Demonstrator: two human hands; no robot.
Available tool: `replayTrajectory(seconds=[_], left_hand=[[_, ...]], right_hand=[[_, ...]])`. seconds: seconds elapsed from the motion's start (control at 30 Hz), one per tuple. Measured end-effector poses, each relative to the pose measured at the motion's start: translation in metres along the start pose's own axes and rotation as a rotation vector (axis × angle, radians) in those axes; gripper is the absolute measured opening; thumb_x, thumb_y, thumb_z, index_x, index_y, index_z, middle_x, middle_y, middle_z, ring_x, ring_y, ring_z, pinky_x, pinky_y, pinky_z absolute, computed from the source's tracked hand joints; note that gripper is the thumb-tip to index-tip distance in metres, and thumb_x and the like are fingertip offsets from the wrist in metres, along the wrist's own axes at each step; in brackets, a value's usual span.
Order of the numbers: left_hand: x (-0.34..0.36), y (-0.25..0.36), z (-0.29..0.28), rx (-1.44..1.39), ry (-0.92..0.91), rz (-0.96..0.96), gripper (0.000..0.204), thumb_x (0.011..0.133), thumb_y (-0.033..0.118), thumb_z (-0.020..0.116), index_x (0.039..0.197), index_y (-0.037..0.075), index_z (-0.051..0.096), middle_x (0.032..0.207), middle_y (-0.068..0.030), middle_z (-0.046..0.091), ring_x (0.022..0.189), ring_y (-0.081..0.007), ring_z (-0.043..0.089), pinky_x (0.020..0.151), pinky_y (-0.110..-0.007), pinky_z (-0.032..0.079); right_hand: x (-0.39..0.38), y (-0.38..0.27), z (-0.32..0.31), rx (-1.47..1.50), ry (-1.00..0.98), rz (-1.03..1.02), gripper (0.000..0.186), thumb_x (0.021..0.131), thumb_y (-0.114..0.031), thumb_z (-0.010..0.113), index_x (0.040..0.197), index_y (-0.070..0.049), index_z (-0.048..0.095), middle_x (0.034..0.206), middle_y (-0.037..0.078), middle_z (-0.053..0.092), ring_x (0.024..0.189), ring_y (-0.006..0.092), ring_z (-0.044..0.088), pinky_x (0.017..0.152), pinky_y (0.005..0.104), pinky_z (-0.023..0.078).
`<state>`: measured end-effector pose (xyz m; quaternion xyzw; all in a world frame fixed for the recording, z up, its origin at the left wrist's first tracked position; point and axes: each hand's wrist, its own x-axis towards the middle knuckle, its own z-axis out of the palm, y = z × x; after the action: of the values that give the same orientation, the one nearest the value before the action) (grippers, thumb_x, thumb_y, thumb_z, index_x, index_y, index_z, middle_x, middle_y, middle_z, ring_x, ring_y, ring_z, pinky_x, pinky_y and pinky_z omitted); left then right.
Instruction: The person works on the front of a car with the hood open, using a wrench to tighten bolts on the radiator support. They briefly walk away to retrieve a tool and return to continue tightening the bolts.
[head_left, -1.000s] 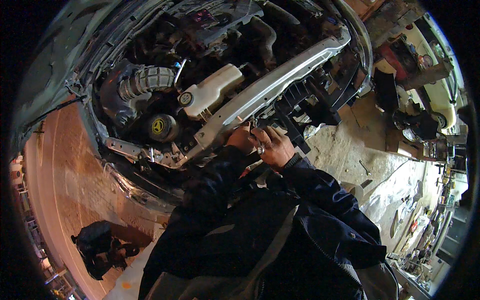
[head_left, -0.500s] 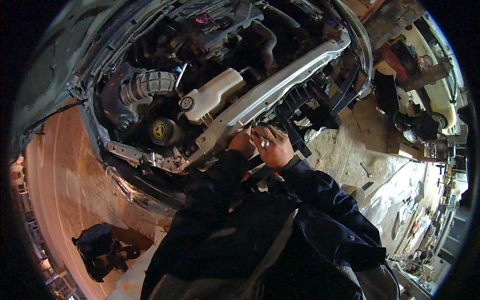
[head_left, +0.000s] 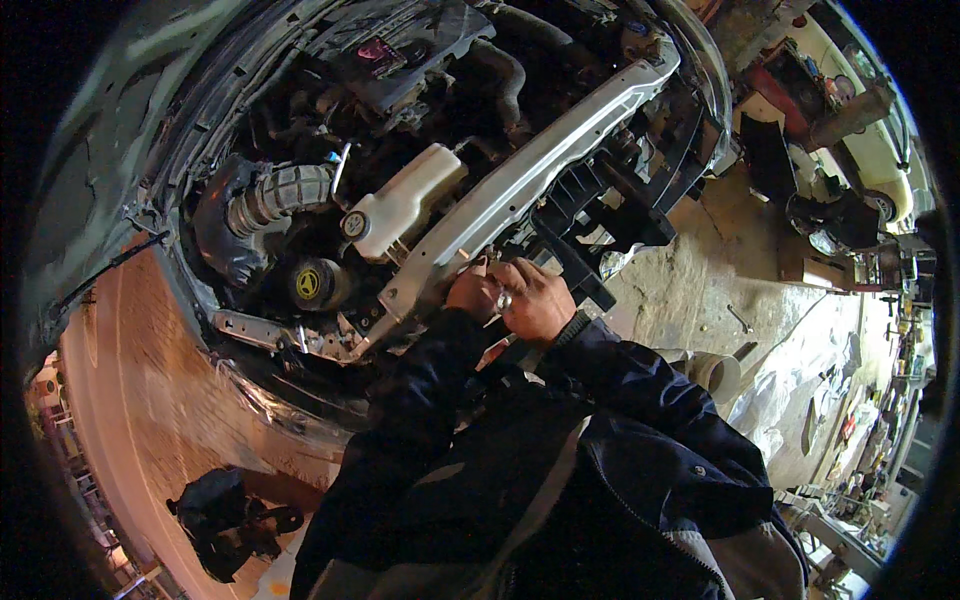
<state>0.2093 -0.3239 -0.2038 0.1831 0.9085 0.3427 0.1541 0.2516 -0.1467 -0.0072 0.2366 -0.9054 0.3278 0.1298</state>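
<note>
Both my hands are close together at the front of an open engine bay, just on the near side of a silver metal crossbar (head_left: 520, 175). My left hand (head_left: 470, 291) is closed, its fingers pressed in beside the bar. Touching it, my right hand (head_left: 540, 303) is closed too, with a shiny round metal piece showing at its fingers, perhaps a ring. Whatever the fingers grip is hidden. A black plastic frame (head_left: 570, 255) lies just beyond my right hand. Past the bar sit a whitish fluid reservoir (head_left: 410, 200) and a black cap with a yellow mark (head_left: 309, 285).
A ribbed air hose (head_left: 285, 195) curves at the left of the bay. On the floor are a black part (head_left: 220, 515) at lower left, a wrench (head_left: 740, 318) and a bucket (head_left: 715, 375) at right. A wooden box (head_left: 810, 262) stands farther right.
The view has shifted, so the engine bay lies farther left in the picture. My hands stay by the crossbar, with my right hand drawn a little closer against my left.
</note>
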Motion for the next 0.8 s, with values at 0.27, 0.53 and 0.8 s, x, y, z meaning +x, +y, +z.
replayTrajectory(seconds=[0.27, 0.53, 0.8], left_hand=[[-0.009, 0.040, -0.043, -0.125, -0.158, -0.181, 0.081, 0.094, 0.034, 0.070, 0.155, -0.010, 0.039, 0.144, -0.0355, 0.058, 0.134, -0.0464, 0.058, 0.111, -0.048, 0.049], [-0.016, 0.072, -0.071, -0.061, -0.106, -0.149, 0.084, 0.094, 0.029, 0.069, 0.159, -0.010, 0.033, 0.146, -0.0354, 0.056, 0.134, -0.0465, 0.059, 0.110, -0.048, 0.049], [-0.017, 0.082, -0.069, -0.158, -0.038, -0.299, 0.072, 0.095, 0.034, 0.071, 0.151, -0.004, 0.046, 0.136, -0.0308, 0.065, 0.128, -0.0436, 0.064, 0.105, -0.048, 0.053]], right_hand=[[-0.001, 0.002, -0.009, 0.076, 0.075, 0.022, 0.027, 0.092, -0.018, 0.077, 0.116, -0.010, 0.067, 0.095, 0.012, 0.064, 0.083, 0.0329, 0.068, 0.065, 0.0437, 0.058], [-0.001, 0.001, -0.004, 0.088, 0.104, -0.105, 0.030, 0.091, -0.015, 0.081, 0.116, -0.009, 0.066, 0.081, 0.010, 0.060, 0.073, 0.0327, 0.065, 0.060, 0.0435, 0.054], [0.010, 0.016, -0.005, 0.268, 0.076, 0.227, 0.021, 0.105, -0.020, 0.068, 0.115, -0.001, 0.067, 0.093, 0.014, 0.072, 0.077, 0.0272, 0.075, 0.069, 0.0349, 0.058]])
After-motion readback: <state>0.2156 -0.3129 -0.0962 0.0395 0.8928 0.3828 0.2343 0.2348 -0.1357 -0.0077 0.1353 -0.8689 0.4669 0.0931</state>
